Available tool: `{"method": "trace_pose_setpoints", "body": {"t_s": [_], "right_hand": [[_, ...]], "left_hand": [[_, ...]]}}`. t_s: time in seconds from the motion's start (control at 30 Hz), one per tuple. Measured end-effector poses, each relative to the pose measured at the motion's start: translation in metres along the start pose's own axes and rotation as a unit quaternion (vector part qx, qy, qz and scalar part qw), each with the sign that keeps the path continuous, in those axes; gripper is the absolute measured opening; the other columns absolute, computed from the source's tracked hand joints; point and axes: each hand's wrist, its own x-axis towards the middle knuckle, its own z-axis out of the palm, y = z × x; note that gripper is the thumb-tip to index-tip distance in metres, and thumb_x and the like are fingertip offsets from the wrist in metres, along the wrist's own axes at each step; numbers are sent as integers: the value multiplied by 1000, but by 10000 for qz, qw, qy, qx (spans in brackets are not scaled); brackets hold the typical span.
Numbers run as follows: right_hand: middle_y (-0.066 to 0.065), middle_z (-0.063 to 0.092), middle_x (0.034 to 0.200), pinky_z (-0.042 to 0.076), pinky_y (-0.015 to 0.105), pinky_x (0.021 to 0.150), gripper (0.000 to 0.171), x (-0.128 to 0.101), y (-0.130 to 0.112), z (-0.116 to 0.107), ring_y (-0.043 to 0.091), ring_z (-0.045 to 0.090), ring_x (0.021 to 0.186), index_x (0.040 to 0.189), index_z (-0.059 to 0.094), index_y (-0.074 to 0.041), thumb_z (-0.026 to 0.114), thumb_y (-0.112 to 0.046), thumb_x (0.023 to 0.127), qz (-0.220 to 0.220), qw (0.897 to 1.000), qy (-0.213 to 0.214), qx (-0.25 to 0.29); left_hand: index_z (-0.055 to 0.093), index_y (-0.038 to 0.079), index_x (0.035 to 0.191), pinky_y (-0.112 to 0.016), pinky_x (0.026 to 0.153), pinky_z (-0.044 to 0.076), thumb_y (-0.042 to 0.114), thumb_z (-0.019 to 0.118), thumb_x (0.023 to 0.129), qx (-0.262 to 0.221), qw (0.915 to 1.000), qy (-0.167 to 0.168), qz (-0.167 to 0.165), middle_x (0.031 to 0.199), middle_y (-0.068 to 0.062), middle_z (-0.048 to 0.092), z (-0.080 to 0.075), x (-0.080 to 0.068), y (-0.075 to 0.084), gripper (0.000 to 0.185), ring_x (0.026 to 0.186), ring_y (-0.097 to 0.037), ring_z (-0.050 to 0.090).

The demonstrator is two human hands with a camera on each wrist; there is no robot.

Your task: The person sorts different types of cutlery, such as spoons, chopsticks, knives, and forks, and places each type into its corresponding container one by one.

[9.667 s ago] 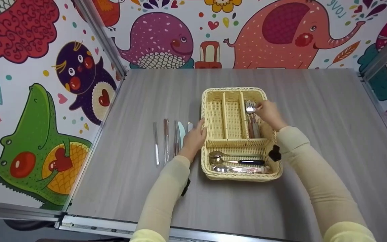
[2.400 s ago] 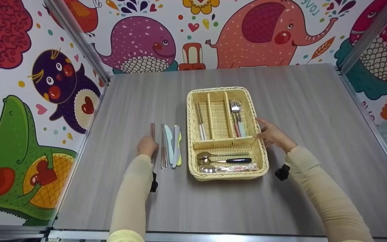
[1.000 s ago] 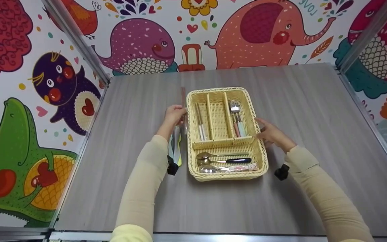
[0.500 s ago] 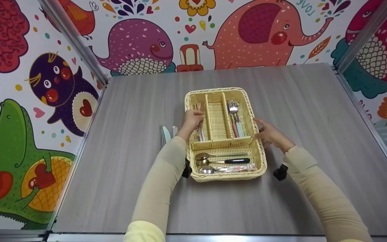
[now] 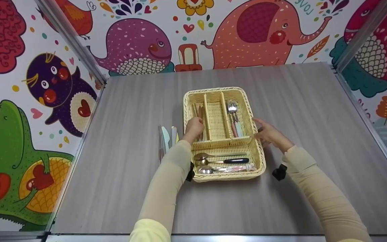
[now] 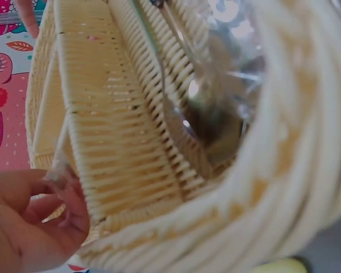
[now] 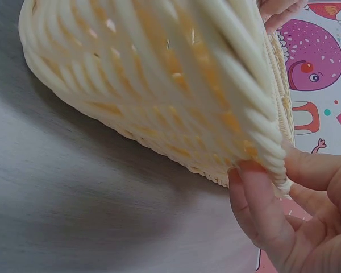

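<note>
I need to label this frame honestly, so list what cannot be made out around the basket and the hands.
- Head view: what the left hand holds in the basket's left compartment; the hand covers it.
- Head view: knives beside the basket; the left sleeve hides their lower ends.
- Left wrist view: spoons blurred, count unclear.
- Right wrist view: basket contents hidden by its wall; right hand cut off by the edge.

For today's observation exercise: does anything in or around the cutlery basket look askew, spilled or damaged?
Nothing stands out. The wicker basket sits flat on the table. Forks and spoons lie tidily in separate compartments, and the knives lie side by side beside the left hand.
</note>
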Motion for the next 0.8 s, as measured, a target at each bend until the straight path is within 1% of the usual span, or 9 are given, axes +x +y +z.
{"method": "trace_pose_setpoints", "body": {"t_s": [0.13, 0.17, 0.2, 0.23, 0.3, 0.33, 0.43, 0.67, 0.8], "right_hand": [[14, 45, 95, 48, 28, 48, 74, 0, 1, 0, 6, 47, 51, 148, 8, -12, 51, -2, 89, -89, 10000, -34, -17], [14, 45, 95, 48, 28, 48, 74, 0, 1, 0, 6, 48, 51, 148, 8, -12, 51, -2, 88, -92, 10000, -23, -9], [14, 45, 95, 49, 28, 48, 74, 0, 1, 0, 6, 48, 51, 148, 8, -12, 51, -2, 89, -113, 9999, -24, -1], [14, 45, 96, 49, 28, 48, 74, 0, 1, 0, 6, 48, 51, 148, 8, -12, 51, -2, 89, -119, 9999, -19, 2], [15, 45, 96, 49, 27, 48, 74, 0, 1, 1, 6, 49, 51, 148, 8, -12, 51, -1, 89, -133, 9999, -18, 50], [15, 45, 96, 49, 28, 48, 74, 0, 1, 1, 7, 49, 51, 148, 9, -12, 51, -1, 89, -131, 9999, -13, 77], [15, 44, 97, 49, 28, 49, 74, 1, 1, 1, 7, 49, 52, 148, 9, -13, 51, -1, 89, -111, 9999, -33, 121], [13, 43, 95, 48, 26, 48, 75, 0, 0, 2, 7, 47, 52, 148, 9, -14, 51, -1, 88, -41, 9999, -2, 155], [13, 43, 94, 48, 26, 48, 75, 0, 0, 2, 7, 47, 51, 148, 10, -15, 52, -1, 88, -26, 9999, 12, 145]], "left_hand": [[52, 2, 88, -24, 49, 28, -1, 43, 91, 153, 9997, -114, 160, 67, -2, 41, -2, -13, 4, 11, 47, -10, 29], [48, 3, 84, -26, 50, 28, -1, 42, 91, 182, 9996, -139, 188, 65, -2, 34, -2, -13, 4, 11, 49, -11, 30], [49, 2, 85, -26, 51, 29, 0, 42, 92, 184, 9995, -147, 224, 66, -3, 36, -2, -13, 4, 11, 51, -12, 31], [54, 0, 92, -26, 53, 31, -1, 42, 92, 196, 9994, -125, 250, 71, -5, 44, -2, -13, 4, 12, 54, -13, 34], [56, -1, 111, -27, 58, 34, -1, 41, 92, 96, 9996, -126, 218, 92, -9, 57, -2, -13, 3, 24, 60, -14, 37], [53, 0, 121, -27, 62, 35, -1, 40, 93, 62, 9997, -128, 195, 106, -11, 58, -2, -13, 3, 31, 63, -14, 38], [39, 3, 138, -27, 67, 38, -1, 38, 94, 3, 9998, -154, 102, 138, -13, 44, -1, -13, 2, 44, 66, -13, 40], [35, 1, 139, -26, 63, 39, -1, 36, 94, -161, 9998, -27, 116, 140, -15, 41, 2, -10, -1, 45, 61, -11, 38], [41, -5, 134, -25, 55, 34, -5, 38, 92, 178, 9995, -10, 277, 127, -19, 52, 3, -9, -1, 42, 56, -12, 33]]}}
